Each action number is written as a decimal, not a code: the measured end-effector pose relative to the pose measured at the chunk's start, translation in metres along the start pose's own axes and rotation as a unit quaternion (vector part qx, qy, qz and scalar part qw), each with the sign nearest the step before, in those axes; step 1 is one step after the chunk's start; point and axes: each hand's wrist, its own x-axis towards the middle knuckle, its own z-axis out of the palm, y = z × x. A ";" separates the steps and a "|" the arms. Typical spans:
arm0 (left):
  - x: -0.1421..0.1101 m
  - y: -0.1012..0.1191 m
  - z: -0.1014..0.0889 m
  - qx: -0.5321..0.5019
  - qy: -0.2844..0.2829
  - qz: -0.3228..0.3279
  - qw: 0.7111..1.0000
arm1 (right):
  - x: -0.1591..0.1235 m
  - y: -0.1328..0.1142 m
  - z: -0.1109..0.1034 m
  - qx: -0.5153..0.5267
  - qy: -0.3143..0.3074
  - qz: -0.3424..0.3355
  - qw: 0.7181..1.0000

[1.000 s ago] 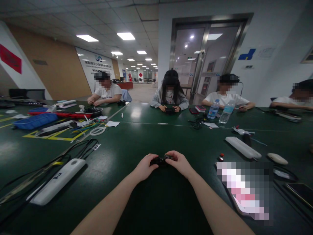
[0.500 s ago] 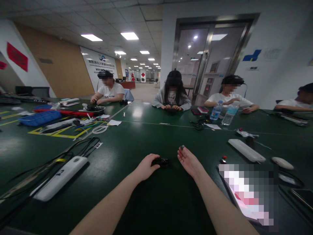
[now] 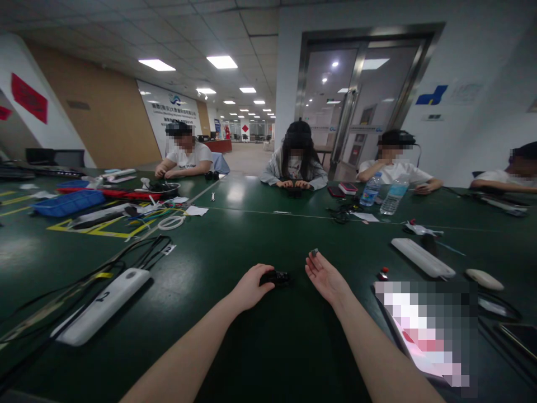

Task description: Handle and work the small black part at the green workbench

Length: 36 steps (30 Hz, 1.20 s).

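My left hand (image 3: 252, 286) is wrapped round one end of a small black device (image 3: 280, 277) on the green table. Its exact kind is too dark to make out. To the right of it, my right hand (image 3: 327, 278) is turned palm up, apart from the device. A tiny dark grey square piece (image 3: 314, 253) is pinched at its fingertips; the other fingers curl loosely.
A white power strip (image 3: 104, 305) with black cables lies left. On the right are a pixelated screen (image 3: 423, 336), a white case (image 3: 422, 257) and a mouse (image 3: 484, 279). Bottles (image 3: 394, 197), a blue tray (image 3: 69, 202) and several seated people are farther off.
My hands stay almost still, still holding the same things. Across the table, the person on the right has raised a hand toward the head.
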 end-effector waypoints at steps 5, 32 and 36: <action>-0.004 0.007 -0.003 -0.012 0.002 0.010 1.000 | -0.005 -0.002 0.003 -0.007 -0.005 -0.002 1.000; -0.005 0.019 -0.001 -0.008 0.022 0.051 0.998 | -0.032 0.019 0.040 -0.470 -0.146 -0.130 0.861; -0.001 0.022 0.002 -0.011 0.013 0.042 0.999 | -0.035 0.018 0.042 -0.439 -0.166 -0.130 0.873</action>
